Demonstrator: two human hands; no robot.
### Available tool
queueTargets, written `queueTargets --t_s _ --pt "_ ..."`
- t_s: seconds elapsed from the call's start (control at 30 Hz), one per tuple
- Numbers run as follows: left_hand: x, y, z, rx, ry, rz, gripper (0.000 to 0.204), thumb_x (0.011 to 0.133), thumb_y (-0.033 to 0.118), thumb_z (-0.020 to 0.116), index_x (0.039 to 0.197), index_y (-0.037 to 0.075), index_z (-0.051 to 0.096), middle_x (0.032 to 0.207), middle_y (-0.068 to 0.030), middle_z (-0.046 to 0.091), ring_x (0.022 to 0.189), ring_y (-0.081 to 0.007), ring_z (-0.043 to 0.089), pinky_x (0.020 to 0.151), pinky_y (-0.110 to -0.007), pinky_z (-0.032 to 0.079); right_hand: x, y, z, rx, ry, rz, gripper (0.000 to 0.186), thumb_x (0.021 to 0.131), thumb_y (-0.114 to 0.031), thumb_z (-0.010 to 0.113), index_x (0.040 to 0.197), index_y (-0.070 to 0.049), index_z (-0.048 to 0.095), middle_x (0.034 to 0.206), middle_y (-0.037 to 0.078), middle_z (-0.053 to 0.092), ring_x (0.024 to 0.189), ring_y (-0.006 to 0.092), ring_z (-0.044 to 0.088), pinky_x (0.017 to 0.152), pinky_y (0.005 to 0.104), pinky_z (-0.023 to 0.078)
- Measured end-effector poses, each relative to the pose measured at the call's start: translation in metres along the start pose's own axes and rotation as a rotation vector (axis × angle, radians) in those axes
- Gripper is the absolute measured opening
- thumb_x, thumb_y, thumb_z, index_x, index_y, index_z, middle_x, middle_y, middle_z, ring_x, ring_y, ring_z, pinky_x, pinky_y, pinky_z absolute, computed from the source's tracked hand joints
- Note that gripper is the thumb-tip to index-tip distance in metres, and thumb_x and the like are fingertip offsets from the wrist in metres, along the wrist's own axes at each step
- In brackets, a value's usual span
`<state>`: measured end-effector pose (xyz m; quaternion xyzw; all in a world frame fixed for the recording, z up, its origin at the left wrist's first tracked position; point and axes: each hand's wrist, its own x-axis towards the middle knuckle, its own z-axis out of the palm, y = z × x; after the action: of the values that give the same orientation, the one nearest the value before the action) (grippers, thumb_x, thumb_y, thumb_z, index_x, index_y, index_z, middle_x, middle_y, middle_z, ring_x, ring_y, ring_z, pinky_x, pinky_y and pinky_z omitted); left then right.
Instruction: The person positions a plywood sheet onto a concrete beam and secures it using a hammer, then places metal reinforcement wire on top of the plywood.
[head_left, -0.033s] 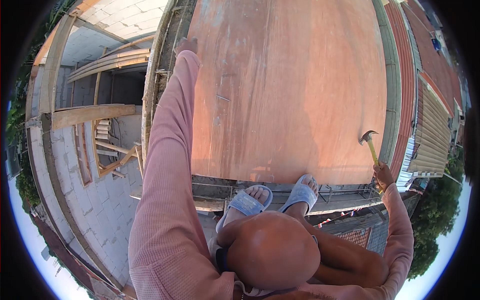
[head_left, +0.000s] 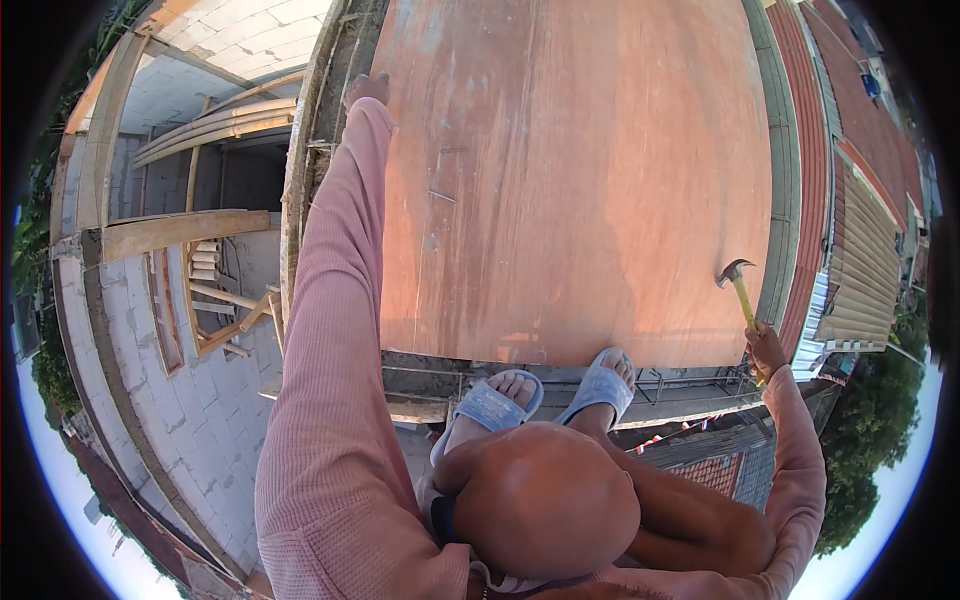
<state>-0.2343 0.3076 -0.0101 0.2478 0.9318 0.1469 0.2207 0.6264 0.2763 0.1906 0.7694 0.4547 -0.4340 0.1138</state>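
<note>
My left hand point(head_left: 366, 90) reaches up to the left edge of a large reddish plywood sheet point(head_left: 570, 170); its fingers are too small to read clearly. On the right, my right hand point(head_left: 766, 348) grips the yellow handle of a claw hammer point(head_left: 740, 285), whose metal head is raised over the sheet's right part. A small thin metal piece point(head_left: 442, 195), perhaps a nail, lies on the plywood. My feet in blue slide sandals point(head_left: 600, 390) rest at the sheet's near edge.
At left is a drop to a pale block wall point(head_left: 150, 390) with timber framing point(head_left: 190, 225). A concrete edge point(head_left: 325, 90) borders the sheet's left side. Metal bars point(head_left: 680, 385) run along the near edge. Corrugated roofs point(head_left: 850, 260) and trees lie beyond on the right.
</note>
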Motion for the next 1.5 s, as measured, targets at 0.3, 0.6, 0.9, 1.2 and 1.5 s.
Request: queueTargets --t_s 0.3,0.6,0.9,1.2,1.5 --pt "0.104 -0.054 0.005 -0.036 -0.035 -0.093 0.079 0.077 0.063 0.071 0.119 -0.003 0.067 0.122 -0.0234 0.066 0.117 -0.0397 0.062 0.1 -0.047 0.047 -0.003 -0.013 0.01 0.027 -0.013 -0.051 0.013 0.101 -0.026 0.051 0.107 -0.015 0.052 0.066 -0.002 0.046 0.043 0.0072 0.04 0.035 0.0256 0.033" --pt "0.005 0.024 0.018 -0.069 0.105 -0.238 0.083 0.078 0.068 0.069 0.127 0.002 0.062 0.132 -0.0183 0.062 0.119 -0.0366 0.062 0.098 -0.047 0.051 -0.027 -0.004 0.0 0.112 0.02 0.082 0.012 0.101 -0.026 0.05 0.104 -0.015 0.053 0.065 -0.003 0.045 0.042 0.0068 0.039 0.035 0.0252 0.033" --pt "0.072 -0.048 0.035 -0.135 0.129 -0.22 0.066 0.079 0.058 0.073 0.119 0.006 0.068 0.119 -0.0147 0.069 0.111 -0.0315 0.067 0.095 -0.044 0.054 -0.003 -0.005 0.005 0.006 0.005 -0.009 0.013 0.102 -0.027 0.05 0.104 -0.014 0.053 0.065 -0.002 0.046 0.041 0.0071 0.04 0.033 0.0255 0.033" --pt "0.1 -0.077 0.035 0.061 -0.021 0.138 0.057 0.083 0.049 0.071 0.121 0.008 0.067 0.117 -0.0148 0.07 0.11 -0.0293 0.067 0.099 -0.042 0.05 0.002 0.0 0.003 0.026 0.014 -0.063 0.012 0.1 -0.023 0.052 0.101 -0.011 0.052 0.061 -0.001 0.046 0.041 0.0092 0.044 0.034 0.0259 0.035" --pt "0.052 -0.032 0.058 -0.196 0.146 0.019 0.064 0.08 0.048 0.075 0.129 0.009 0.062 0.133 -0.0146 0.062 0.126 -0.0321 0.056 0.106 -0.043 0.044 -0.014 -0.01 -0.004 0.038 0.019 0.024 0.012 0.099 -0.022 0.052 0.102 -0.01 0.052 0.061 -0.002 0.045 0.042 0.0086 0.044 0.035 0.0269 0.035"
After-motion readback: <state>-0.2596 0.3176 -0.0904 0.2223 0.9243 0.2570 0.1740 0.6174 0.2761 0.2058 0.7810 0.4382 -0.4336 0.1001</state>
